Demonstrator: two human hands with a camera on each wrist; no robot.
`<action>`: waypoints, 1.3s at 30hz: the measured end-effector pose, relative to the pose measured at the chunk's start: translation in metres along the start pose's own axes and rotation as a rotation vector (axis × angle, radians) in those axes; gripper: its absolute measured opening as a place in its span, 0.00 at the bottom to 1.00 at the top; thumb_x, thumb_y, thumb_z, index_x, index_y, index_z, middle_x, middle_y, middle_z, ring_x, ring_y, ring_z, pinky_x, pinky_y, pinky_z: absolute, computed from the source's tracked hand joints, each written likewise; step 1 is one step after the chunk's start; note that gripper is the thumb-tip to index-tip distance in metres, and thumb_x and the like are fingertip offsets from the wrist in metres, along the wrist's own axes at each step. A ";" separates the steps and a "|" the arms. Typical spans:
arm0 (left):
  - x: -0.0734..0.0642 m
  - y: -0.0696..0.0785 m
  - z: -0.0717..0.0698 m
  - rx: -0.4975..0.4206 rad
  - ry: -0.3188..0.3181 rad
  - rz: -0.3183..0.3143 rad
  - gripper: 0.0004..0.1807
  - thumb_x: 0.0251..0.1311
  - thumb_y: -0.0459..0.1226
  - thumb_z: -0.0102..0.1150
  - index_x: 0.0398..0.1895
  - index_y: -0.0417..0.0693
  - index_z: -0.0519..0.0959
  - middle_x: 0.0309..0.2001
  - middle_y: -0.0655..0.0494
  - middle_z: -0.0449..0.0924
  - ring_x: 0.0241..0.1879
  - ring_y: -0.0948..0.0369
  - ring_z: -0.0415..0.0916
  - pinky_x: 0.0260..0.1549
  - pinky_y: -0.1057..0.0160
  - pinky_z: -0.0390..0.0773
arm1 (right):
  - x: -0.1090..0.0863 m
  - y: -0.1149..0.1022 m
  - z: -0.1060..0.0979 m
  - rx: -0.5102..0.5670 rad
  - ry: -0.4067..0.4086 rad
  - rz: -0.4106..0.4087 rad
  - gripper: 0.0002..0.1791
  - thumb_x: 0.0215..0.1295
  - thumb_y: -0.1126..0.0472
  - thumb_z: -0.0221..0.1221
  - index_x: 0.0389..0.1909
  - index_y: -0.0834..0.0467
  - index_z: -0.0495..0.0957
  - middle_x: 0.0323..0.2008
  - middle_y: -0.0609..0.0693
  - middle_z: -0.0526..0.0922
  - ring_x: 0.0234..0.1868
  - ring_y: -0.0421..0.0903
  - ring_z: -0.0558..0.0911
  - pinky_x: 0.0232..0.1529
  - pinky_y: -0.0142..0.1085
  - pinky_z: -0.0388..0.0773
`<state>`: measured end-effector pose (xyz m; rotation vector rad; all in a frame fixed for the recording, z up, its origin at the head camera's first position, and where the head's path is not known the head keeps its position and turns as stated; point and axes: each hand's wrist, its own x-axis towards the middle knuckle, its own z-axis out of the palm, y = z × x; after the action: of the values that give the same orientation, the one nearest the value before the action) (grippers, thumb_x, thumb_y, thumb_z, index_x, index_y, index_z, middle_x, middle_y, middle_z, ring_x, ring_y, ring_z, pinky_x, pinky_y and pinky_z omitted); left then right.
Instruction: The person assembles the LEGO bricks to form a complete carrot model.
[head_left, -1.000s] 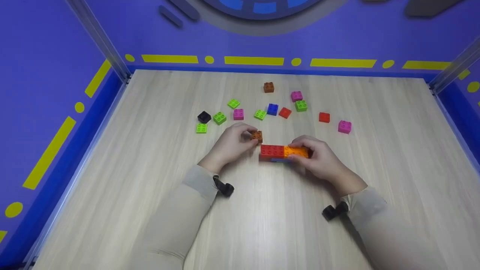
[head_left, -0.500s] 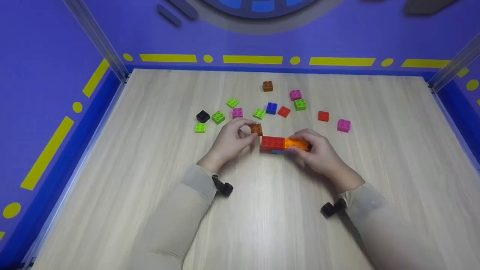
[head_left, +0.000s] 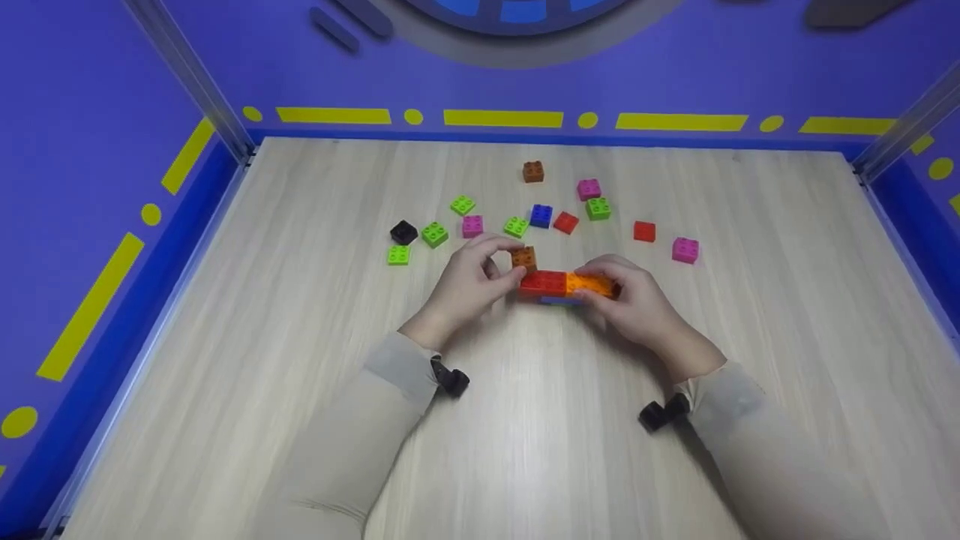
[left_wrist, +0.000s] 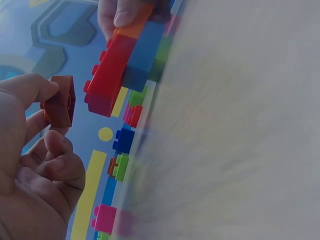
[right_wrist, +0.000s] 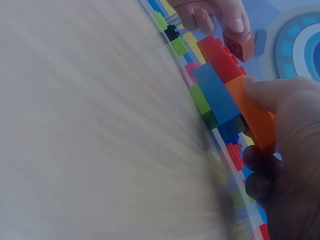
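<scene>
My left hand (head_left: 471,283) pinches a small brown toy brick (left_wrist: 61,102) between thumb and fingers. That brick is close over the left end of a red brick (head_left: 544,282), and a gap shows between them in the left wrist view. My right hand (head_left: 634,304) grips the orange brick (right_wrist: 252,110), which sits end to end with the red one. Beneath both is a blue brick (right_wrist: 216,92), with a green brick (right_wrist: 201,105) as the lowest layer. The right fingers partly cover the orange brick's right end.
Loose bricks lie beyond my hands on the wooden table (head_left: 495,435): a black one (head_left: 403,232), a blue one (head_left: 541,216), a brown one (head_left: 533,172), and several green, pink and red ones. A blue-purple wall (head_left: 480,90) borders the table's far edge.
My left hand has lifted the brown brick and brought it right, from beside the red brick to over its left end. The right hand has shifted the stack slightly away from me.
</scene>
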<state>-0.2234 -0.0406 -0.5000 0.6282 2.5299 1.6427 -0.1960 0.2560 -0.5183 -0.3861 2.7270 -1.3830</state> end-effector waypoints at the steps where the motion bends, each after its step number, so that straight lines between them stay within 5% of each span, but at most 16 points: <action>1: 0.000 0.001 0.001 0.005 -0.005 0.007 0.22 0.77 0.38 0.71 0.70 0.46 0.85 0.74 0.48 0.81 0.29 0.66 0.74 0.26 0.71 0.75 | 0.000 0.000 0.000 0.002 0.000 -0.002 0.21 0.77 0.50 0.74 0.64 0.53 0.89 0.64 0.53 0.88 0.66 0.53 0.84 0.64 0.14 0.72; 21: -0.002 0.002 0.007 0.054 -0.095 0.020 0.18 0.78 0.42 0.71 0.66 0.52 0.87 0.64 0.55 0.86 0.40 0.59 0.78 0.45 0.64 0.81 | 0.000 0.000 0.001 0.023 0.016 -0.012 0.20 0.77 0.53 0.74 0.63 0.55 0.89 0.63 0.55 0.88 0.62 0.53 0.84 0.62 0.16 0.74; 26: -0.003 0.003 0.010 0.050 -0.123 -0.024 0.17 0.84 0.51 0.64 0.67 0.56 0.84 0.67 0.55 0.88 0.58 0.55 0.86 0.62 0.54 0.83 | 0.000 0.001 0.002 0.021 0.022 -0.025 0.20 0.75 0.54 0.75 0.63 0.56 0.89 0.62 0.54 0.89 0.60 0.52 0.83 0.60 0.17 0.75; 30: -0.006 0.007 0.012 0.003 -0.165 -0.103 0.17 0.85 0.54 0.60 0.67 0.63 0.80 0.69 0.50 0.88 0.40 0.54 0.91 0.40 0.59 0.87 | 0.000 0.002 0.003 0.025 0.023 -0.026 0.20 0.76 0.53 0.75 0.63 0.56 0.89 0.62 0.54 0.89 0.60 0.52 0.83 0.60 0.17 0.75; 33: -0.006 0.010 0.012 -0.040 -0.188 -0.151 0.16 0.85 0.54 0.60 0.67 0.65 0.78 0.68 0.47 0.87 0.20 0.55 0.83 0.19 0.63 0.78 | 0.000 0.002 0.003 0.026 0.024 -0.028 0.20 0.76 0.53 0.74 0.63 0.56 0.89 0.62 0.55 0.88 0.60 0.53 0.83 0.61 0.17 0.74; 39: -0.006 0.012 0.014 -0.069 -0.186 -0.188 0.14 0.85 0.51 0.61 0.67 0.65 0.78 0.65 0.48 0.87 0.24 0.57 0.83 0.18 0.66 0.76 | 0.000 0.002 0.003 0.027 0.028 -0.026 0.20 0.76 0.52 0.74 0.63 0.56 0.89 0.61 0.54 0.89 0.59 0.52 0.83 0.60 0.19 0.75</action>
<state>-0.2105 -0.0264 -0.4965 0.4953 2.3136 1.5237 -0.1959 0.2546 -0.5217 -0.4048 2.7323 -1.4404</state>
